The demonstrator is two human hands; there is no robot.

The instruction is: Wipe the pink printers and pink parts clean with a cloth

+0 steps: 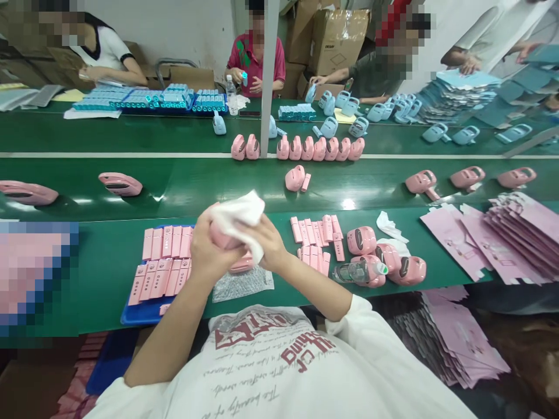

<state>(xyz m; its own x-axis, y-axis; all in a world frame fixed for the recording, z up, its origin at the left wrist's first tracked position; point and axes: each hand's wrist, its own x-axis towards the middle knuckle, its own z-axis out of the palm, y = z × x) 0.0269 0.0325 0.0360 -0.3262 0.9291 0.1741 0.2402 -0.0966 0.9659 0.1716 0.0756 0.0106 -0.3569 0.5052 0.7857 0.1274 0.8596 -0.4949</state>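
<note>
Above the bench's near edge, my left hand (207, 247) is wrapped round a pink rounded item (222, 237), mostly covered by a white cloth (240, 214). My right hand (269, 241) presses the cloth against that item from the right, its fingers partly hidden under the folds. Below my hands another pink item (241, 263) lies on a bubble-wrap sheet (244, 285). To the left, a blue tray (144, 314) holds pink rectangular pieces (162, 276). More such pieces (313, 231) lie to the right, beside several pink rounded units (361, 240).
A clear bottle (353, 272) lies among the pink units. Flat pink cartons (524, 233) are stacked at right. Beyond is a green conveyor (209, 180) with spaced pink units, and a metal post (269, 75). Several people work across it with blue items.
</note>
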